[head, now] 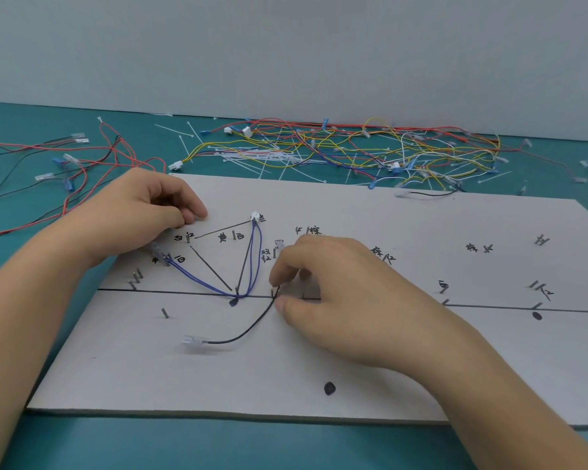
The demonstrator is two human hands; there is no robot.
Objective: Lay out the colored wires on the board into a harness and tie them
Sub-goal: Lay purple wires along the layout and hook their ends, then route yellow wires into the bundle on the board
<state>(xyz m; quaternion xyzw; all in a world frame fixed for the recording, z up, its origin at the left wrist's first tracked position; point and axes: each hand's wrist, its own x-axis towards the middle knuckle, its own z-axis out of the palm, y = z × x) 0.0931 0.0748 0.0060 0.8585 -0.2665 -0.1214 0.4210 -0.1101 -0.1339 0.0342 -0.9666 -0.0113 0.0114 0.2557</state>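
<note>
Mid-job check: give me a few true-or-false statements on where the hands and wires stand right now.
1. The right hand pinches the black wire close to the drawn line. True.
2. The blue wires lie loose, off the board. False: they run on the board from the white connector down to the drawn line and up to the left.
3. The black wire's clear terminal lies on the board's near half. True.
4. The left hand is lifted clear of the board. False: it rests at the board's far left corner.
</note>
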